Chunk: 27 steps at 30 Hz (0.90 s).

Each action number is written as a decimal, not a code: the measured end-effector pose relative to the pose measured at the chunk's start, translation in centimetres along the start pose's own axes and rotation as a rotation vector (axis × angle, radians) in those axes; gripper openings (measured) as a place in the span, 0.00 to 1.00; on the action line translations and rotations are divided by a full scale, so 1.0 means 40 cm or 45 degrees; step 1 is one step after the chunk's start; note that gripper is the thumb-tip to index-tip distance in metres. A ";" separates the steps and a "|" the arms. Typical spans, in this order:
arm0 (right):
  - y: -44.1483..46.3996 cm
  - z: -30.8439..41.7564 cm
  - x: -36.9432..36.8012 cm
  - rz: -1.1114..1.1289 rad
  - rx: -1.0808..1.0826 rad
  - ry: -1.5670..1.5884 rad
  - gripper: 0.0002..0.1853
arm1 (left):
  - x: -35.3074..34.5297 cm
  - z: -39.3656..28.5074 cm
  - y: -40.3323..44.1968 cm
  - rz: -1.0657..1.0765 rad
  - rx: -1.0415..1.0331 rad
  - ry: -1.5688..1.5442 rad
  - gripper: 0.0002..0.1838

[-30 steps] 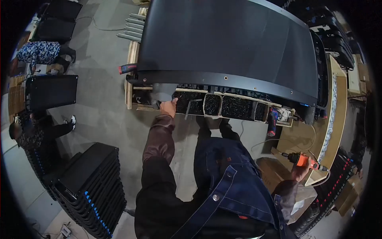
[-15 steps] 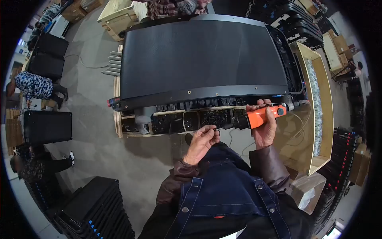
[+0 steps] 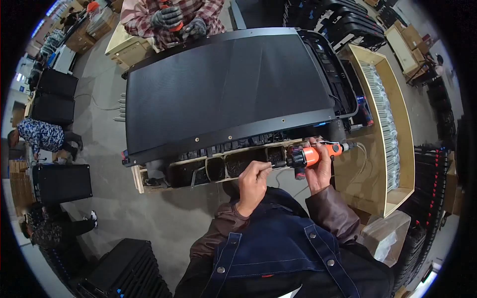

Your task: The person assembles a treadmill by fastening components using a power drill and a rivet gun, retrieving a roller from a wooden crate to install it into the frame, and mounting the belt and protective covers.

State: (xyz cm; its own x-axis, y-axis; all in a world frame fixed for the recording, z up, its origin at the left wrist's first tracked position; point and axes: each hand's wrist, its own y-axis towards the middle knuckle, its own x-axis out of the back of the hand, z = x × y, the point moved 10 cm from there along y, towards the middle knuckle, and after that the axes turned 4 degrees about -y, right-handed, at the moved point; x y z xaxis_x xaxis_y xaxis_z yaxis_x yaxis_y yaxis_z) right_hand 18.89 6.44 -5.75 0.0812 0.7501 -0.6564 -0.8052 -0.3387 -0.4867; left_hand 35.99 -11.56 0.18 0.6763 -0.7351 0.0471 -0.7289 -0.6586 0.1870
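Observation:
My right hand (image 3: 319,171) grips an orange air screwdriver (image 3: 312,157) lying almost level, its nose toward the left. At its dark bit, the fingertips of my left hand (image 3: 252,184) are pinched together; whatever small thing is between them is too small to make out. Just beyond both hands runs a wooden tray (image 3: 191,186) with several compartments of small dark parts. Behind it lies a large black panel (image 3: 223,89), with brass-coloured holes along its near edge.
Across the panel stands a person in a plaid shirt, whose gloved hands (image 3: 181,22) hold an orange tool. A long plywood box (image 3: 405,149) with wrapped parts is at the right. Stacked black frames (image 3: 124,273) stand at lower left. A hose (image 3: 366,154) trails from the screwdriver.
My view has shifted, so the panel and tray appear further left and tilted. More of the person opposite shows, with the orange tool. My left fingers remain at the bit.

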 end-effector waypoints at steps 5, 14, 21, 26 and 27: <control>0.001 0.199 -0.145 0.109 0.535 -0.185 0.23 | -0.275 0.261 0.058 0.197 1.043 -1.514 0.13; 0.082 0.192 -0.398 0.709 0.842 -0.900 0.24 | -0.430 0.360 0.138 -0.040 1.316 -1.678 0.21; 0.117 0.090 -0.545 1.080 0.401 -1.190 0.19 | -0.133 0.341 0.134 -0.605 0.721 -0.893 0.24; 0.118 0.040 -0.572 1.266 0.367 -1.519 0.18 | -0.143 0.383 0.119 -0.658 0.823 -1.030 0.23; 0.126 0.041 -0.560 1.224 0.396 -1.472 0.18 | -0.146 0.381 0.116 -0.635 0.824 -1.032 0.24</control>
State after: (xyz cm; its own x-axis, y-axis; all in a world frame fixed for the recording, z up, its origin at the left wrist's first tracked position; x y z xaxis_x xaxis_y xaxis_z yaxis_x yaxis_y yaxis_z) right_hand 12.04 -11.13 7.45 -0.8931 0.3911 0.2222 -0.3835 -0.9202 0.0782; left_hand 27.04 -12.79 -14.17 0.8087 -0.1028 -0.5791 -0.4763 -0.6921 -0.5424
